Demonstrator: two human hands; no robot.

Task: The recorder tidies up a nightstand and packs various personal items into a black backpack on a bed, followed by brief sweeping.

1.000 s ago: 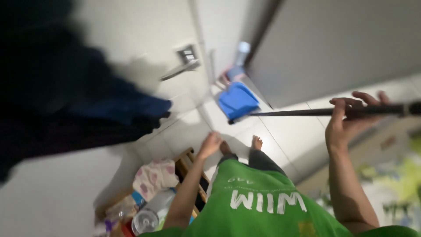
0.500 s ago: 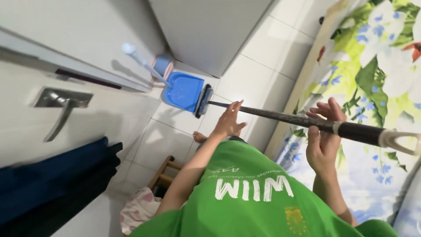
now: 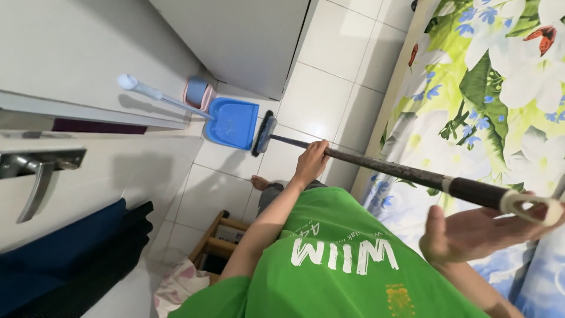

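Head view: left hand [image 3: 311,162] clamped mid-way on the broom handle [image 3: 388,169], right hand [image 3: 471,232] open under its top end, bristles [image 3: 263,133] touching the blue dustpan [image 3: 232,122], tiled floor [image 3: 318,97] mostly unswept.

This is a room in a home. The floor [image 3: 321,97] has white tiles. A bed with a flower sheet [image 3: 494,88] is on one side. A door with a metal handle [image 3: 38,171] is close by.
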